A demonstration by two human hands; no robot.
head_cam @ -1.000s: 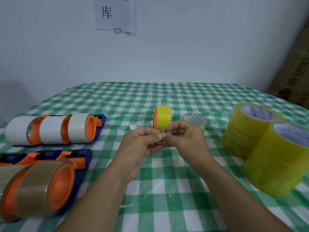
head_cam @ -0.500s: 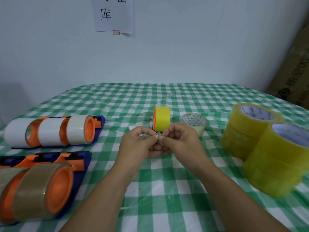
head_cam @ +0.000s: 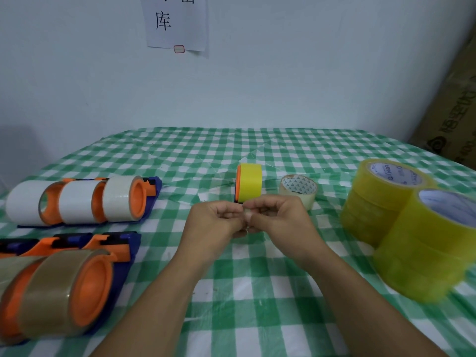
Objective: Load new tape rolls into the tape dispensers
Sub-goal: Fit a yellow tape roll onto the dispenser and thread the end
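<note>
Yellow tape roll (head_cam: 251, 182) on edge; loaded dispensers (head_cam: 136, 198) left.

- Tablecloth (head_cam: 257, 300), 6 o'clock: thin checked plastic sheet, glossy, creased.
- Yellow tape rolls (head_cam: 381, 202), 3 o'clock: translucent film, shiny.
- Dispensers (head_cam: 87, 287), 8 to 9 o'clock: smooth orange and blue plastic, slight sheen.
- Brown tape (head_cam: 46, 292), 8 o'clock: glossy translucent film.
- Notice (head_cam: 177, 21), 12 o'clock: matt white paper.
- Box (head_cam: 453, 119), 2 o'clock: matt brown cardboard.

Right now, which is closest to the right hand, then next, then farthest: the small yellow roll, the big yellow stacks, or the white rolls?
1. Small yellow roll, just behind the right hand.
2. Big yellow stacks, off to the right.
3. White rolls, far left.
</note>
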